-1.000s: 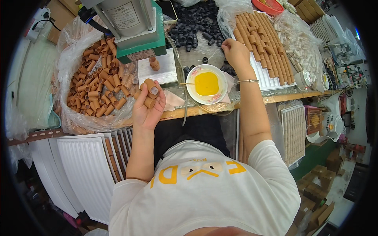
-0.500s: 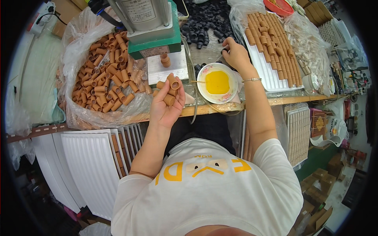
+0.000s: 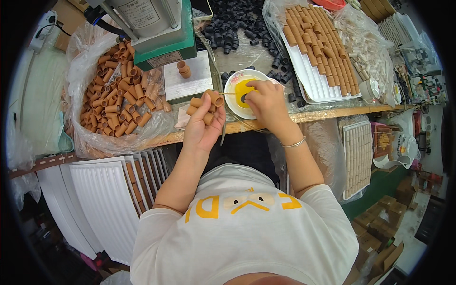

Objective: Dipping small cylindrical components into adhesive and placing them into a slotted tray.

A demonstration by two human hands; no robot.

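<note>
My left hand point(image 3: 202, 130) is wrapped round several short orange-brown tubes point(image 3: 217, 99) just in front of the press base. Over the white flower-patterned bowl point(image 3: 231, 84) bends my right hand point(image 3: 271, 105), its fingertips pinched on a small black fitting point(image 3: 243, 98). That fitting is at the yellow liquid point(image 3: 242, 87) in the bowl; whether it touches the liquid is hard to see. A thin stick point(image 3: 228, 93) lies across the bowl's left rim. On the metal plate point(image 3: 190, 85) of the green press point(image 3: 166, 58) a single brown tubular piece point(image 3: 183, 70) stands upright.
Loose brown tubes point(image 3: 114, 95) fill a plastic-lined container at the left. Black fittings point(image 3: 232, 28) lie scattered at the back. A white ridged tray point(image 3: 308, 78) with rows of brown pieces sits at the right. The wooden table edge point(image 3: 304, 115) runs before me.
My right hand has come from the black fittings behind the bowl, left and nearer, to over the yellow liquid, carrying a black fitting. My left hand still holds the tubes. The view has shifted slightly.
</note>
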